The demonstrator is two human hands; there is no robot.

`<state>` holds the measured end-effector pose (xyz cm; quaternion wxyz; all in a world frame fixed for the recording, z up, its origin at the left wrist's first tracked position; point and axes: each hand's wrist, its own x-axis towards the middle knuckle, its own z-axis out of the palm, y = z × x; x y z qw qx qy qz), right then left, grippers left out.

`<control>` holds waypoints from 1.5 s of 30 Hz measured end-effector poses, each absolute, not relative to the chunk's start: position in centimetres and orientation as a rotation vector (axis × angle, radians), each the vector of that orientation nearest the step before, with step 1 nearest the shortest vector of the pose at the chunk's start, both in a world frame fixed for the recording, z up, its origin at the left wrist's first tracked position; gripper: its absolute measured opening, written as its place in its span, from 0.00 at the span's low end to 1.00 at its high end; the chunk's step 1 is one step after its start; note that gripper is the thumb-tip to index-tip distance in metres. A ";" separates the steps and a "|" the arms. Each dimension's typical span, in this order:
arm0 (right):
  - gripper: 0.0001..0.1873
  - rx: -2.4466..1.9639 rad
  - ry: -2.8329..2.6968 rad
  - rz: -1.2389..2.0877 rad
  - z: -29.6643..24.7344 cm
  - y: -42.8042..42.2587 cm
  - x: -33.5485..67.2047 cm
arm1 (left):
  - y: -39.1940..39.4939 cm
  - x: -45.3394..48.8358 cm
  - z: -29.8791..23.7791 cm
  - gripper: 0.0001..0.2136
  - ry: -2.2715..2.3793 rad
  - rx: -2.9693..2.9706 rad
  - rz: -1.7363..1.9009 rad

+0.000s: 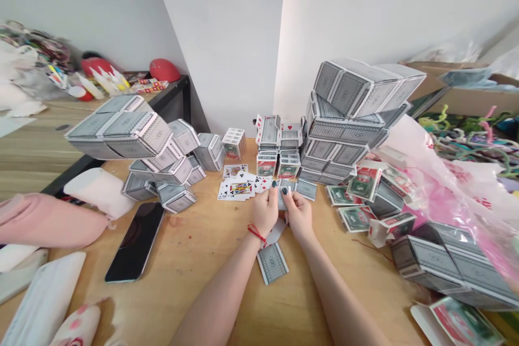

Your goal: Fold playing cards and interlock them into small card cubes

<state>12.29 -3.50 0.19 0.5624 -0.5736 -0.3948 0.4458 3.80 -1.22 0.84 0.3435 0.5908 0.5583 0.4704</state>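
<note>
My left hand (265, 210) and my right hand (299, 213) meet over the middle of the table, both closed. Pinched between thumbs and fingers is a grey-backed playing card (281, 203); whether it is one card or more I cannot tell. A card (273, 264) lies face down below my left wrist, and a pale card (276, 231) shows partly under my hands. Just beyond the left hand, face-up cards (239, 188) are spread out. Another face-down card (307, 189) lies past the right hand.
Stacked blocks built of cards stand at left (130, 135) and right (344, 119). Card boxes (357, 219) lie right, beside more card blocks (450, 265) and pink plastic (438, 173). A phone (135, 243) and pink roll (52, 219) lie left. A wall (227, 38) rises behind.
</note>
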 end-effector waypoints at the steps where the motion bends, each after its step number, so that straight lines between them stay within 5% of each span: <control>1: 0.20 -1.319 -0.939 1.085 0.2 -3.5 12.3 | -1.1 3.7 0.8 0.21 1.475 1.528 1.233; 17: 0.19 -1.277 -0.877 1.122 -0.1 -3.0 12.6 | -0.6 3.1 0.4 0.21 1.438 1.606 1.151; 25: 0.19 -1.293 -0.769 1.091 -0.5 -2.7 13.3 | 0.4 0.9 0.7 0.12 1.632 1.797 1.370; 29: 0.35 -1.273 -0.717 1.106 -0.4 -2.7 13.2 | 1.0 0.1 0.8 0.05 1.787 1.968 1.478; 32: 0.44 -1.265 -0.675 1.093 -0.3 -2.8 13.1 | 1.2 0.0 0.5 0.10 1.869 2.025 1.425; 38: 0.41 -1.230 -0.650 1.119 -0.4 -2.7 13.2 | 1.5 0.2 -0.9 0.19 1.992 2.105 1.130; 45: 0.29 -1.249 -0.634 1.105 -0.5 -2.7 13.1 | 1.8 -0.1 -2.0 0.14 1.868 2.185 1.026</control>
